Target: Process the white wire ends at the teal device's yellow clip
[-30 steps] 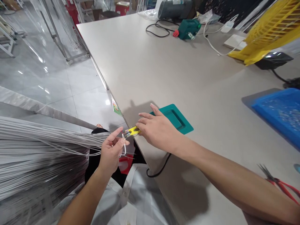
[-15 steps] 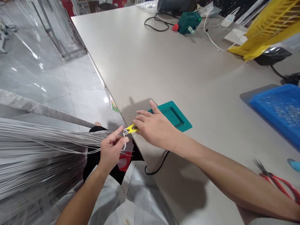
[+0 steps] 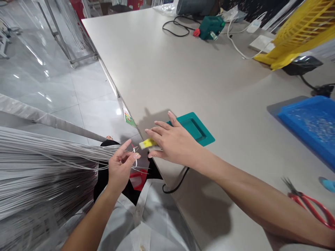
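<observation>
left hand (image 3: 120, 167): pinching white cable (image 3: 135, 161), left of the teal tray (image 3: 208, 141)
right hand (image 3: 178, 143): fingers splayed by tray, grip unclear tbh
yellow tool (image 3: 147, 143): blurry, tray's left

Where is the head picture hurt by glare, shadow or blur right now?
Head view: white glare streaks and spots on the tiled floor; same view, a soft shadow on the table beyond the fingers of the right hand; same view, the yellow tool looks smeared, its details unreadable.
</observation>
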Demonstrator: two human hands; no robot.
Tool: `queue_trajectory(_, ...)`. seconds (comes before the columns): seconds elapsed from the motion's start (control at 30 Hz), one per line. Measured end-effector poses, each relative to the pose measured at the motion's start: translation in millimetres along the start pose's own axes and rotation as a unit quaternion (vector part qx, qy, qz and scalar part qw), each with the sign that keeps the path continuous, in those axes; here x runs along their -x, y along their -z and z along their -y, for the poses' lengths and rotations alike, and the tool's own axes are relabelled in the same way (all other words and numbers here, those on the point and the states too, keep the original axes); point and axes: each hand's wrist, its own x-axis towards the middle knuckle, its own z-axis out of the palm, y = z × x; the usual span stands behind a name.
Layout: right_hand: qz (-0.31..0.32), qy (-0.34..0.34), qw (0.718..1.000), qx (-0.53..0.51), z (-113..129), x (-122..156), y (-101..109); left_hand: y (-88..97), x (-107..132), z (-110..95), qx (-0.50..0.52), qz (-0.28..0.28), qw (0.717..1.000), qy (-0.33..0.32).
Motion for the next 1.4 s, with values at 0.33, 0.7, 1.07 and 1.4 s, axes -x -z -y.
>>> queue_trajectory(0.33, -0.154, -0.121, 0.891, -0.409, 56, 12, -14, 8.4, 15, -23, 0.157, 0.052, 0.981, 0.103)
queue_trajectory(0.7, -0.095, -0.198, 0.537, -0.815, 67, 5, -36, 8.8, 22, -19, 0.137, 0.137, 0.970, 0.143)
queue_trajectory(1.07, -0.161, -0.088, 0.717, -0.672, 52, 11, -20, 25.1, 15, -10, 0.039, -0.010, 0.999, 0.037)
queue_trajectory(1.4, 0.112, -0.074, 0.784, -0.607, 86, 5, -39, 8.3, 26, -28, 0.088, 0.085, 0.990, 0.074)
